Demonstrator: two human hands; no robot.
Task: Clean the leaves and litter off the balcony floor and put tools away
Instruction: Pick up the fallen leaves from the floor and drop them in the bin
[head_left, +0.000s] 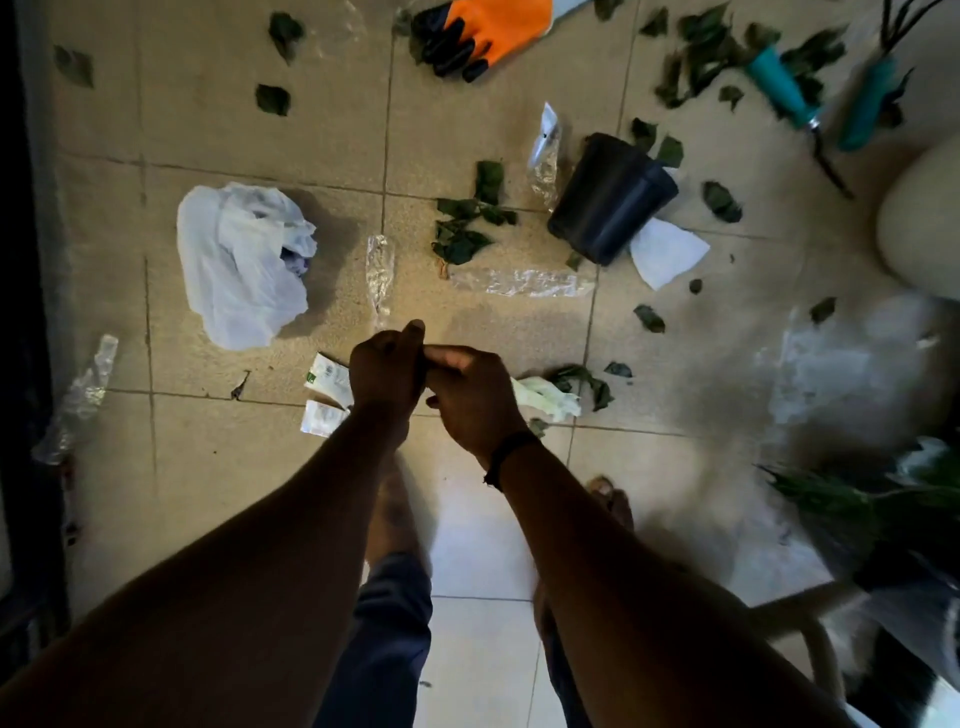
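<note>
My left hand (384, 374) and my right hand (467, 400) meet over the tiled floor, both with curled fingers and touching each other; I see nothing held in them. Dry green leaves (467, 223) lie scattered across the tiles. Litter lies around: a crumpled white plastic bag (244, 265), clear wrappers (519, 283), two small white sachets (327, 376) and a white-green wrapper (545, 397). A black pot (613, 197) lies tipped over on a white paper (665, 254). At the far edge lie an orange-and-black glove (478, 31) and two teal-handled tools (784, 88).
A large pale round pot (919, 223) stands at the right edge, with a leafy plant (831, 499) and a whitish plastic sheet (841, 364) below it. A dark frame (21, 312) runs along the left side. My feet (395, 514) stand on the lighter tiles.
</note>
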